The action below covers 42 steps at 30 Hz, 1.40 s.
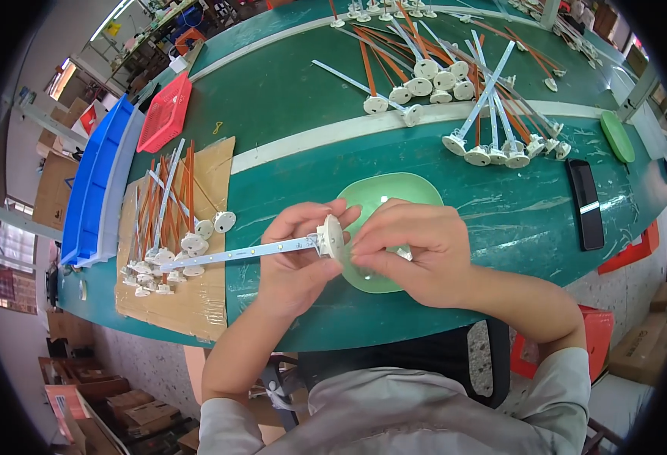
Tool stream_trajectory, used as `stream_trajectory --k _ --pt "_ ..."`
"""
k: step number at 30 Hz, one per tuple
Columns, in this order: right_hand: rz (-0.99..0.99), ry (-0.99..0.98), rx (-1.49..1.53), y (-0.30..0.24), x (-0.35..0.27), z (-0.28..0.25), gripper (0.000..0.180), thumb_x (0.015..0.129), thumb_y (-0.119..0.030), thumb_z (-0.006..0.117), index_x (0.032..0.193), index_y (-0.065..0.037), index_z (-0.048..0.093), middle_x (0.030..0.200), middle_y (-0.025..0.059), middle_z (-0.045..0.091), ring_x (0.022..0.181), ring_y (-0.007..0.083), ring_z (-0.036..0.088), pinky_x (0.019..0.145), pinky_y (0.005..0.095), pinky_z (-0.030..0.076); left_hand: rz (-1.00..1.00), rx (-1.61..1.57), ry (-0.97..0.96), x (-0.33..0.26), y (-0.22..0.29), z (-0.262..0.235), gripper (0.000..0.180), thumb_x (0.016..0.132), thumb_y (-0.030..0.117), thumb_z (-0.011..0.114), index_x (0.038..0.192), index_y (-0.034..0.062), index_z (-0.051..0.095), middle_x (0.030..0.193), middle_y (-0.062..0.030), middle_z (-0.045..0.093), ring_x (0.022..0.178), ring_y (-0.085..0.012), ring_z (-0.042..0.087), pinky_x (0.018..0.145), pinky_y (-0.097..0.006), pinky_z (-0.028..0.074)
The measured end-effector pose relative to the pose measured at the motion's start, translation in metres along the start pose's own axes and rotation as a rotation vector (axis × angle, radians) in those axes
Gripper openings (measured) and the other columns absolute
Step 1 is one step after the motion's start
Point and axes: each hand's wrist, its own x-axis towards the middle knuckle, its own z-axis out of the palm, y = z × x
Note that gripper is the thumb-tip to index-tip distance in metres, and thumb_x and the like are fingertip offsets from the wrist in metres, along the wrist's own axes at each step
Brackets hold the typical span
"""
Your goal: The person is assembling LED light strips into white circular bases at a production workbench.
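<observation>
My left hand (297,262) is closed around the white round base of an LED strip assembly (257,251). Its pale strip, dotted with small LEDs, sticks out leftward over the cardboard sheet. The disc of the base is turned toward my right hand (417,246), whose thumb and forefinger are pinched together close to the disc's face. Whatever lies between those fingertips is hidden or too small to make out. Under both hands sits a light green plastic bowl (394,186), with a few small shiny pieces partly visible inside.
A pile of similar strips with white bases (170,220) lies on a cardboard sheet (212,303) at left. More stand in clusters (493,155) at back right. A black phone (585,205), green dish (616,136), red basket (165,112) and blue bin (102,182) are around.
</observation>
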Motion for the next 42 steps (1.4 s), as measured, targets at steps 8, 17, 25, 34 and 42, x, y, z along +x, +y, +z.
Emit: stream_trajectory --k 8,17,25,34,42 --pt "0.1 0.099 0.075 0.0066 -0.0079 0.0088 0.009 0.081 -0.003 0.075 0.09 -0.004 0.074 0.087 0.0071 0.072 0.068 0.0137 0.065 0.061 0.0263 0.05 0.035 -0.037 -0.068 -0.0037 -0.0008 0.0007 0.057 0.073 -0.009 0.077 0.125 0.0023 0.054 0.137 -0.0163 0.056 0.132 -0.0382 0.05 0.113 -0.052 0.039" --pt "0.175 0.055 0.148 -0.0003 -0.0093 0.0074 0.011 0.082 0.009 0.07 0.092 0.003 0.071 0.091 0.0134 0.071 0.083 0.0187 0.065 0.074 0.03 0.049 0.044 -0.019 -0.075 -0.0042 -0.002 0.003 0.057 0.074 -0.009 0.077 0.125 0.002 0.054 0.138 -0.016 0.056 0.131 -0.0378 0.051 0.111 -0.051 0.042" --pt "0.104 0.058 0.071 0.0019 -0.0081 0.0076 0.01 0.082 0.007 0.071 0.091 0.003 0.071 0.088 0.013 0.071 0.083 0.0183 0.065 0.073 0.03 0.05 0.001 -0.028 -0.052 -0.0046 -0.0024 0.0019 0.055 0.076 -0.005 0.078 0.125 0.0031 0.054 0.137 -0.0153 0.056 0.13 -0.0348 0.054 0.11 -0.049 0.044" --pt "0.071 0.046 0.02 0.0046 -0.0111 0.0111 0.012 0.081 0.006 0.071 0.092 0.002 0.072 0.089 0.0118 0.072 0.082 0.02 0.067 0.072 0.0309 0.051 0.008 -0.014 -0.051 -0.0051 -0.0037 0.0033 0.054 0.077 -0.003 0.078 0.125 0.003 0.054 0.136 -0.0158 0.057 0.129 -0.0344 0.054 0.109 -0.048 0.044" --pt "-0.145 0.007 -0.189 0.0035 -0.0047 0.0065 0.016 0.077 0.003 0.074 0.092 -0.002 0.073 0.089 0.0103 0.072 0.076 0.0248 0.068 0.066 0.0322 0.053 -0.004 0.019 -0.09 -0.0025 -0.0001 -0.0038 0.057 0.078 0.001 0.08 0.127 0.0054 0.051 0.139 -0.0138 0.055 0.131 -0.032 0.053 0.109 -0.044 0.046"
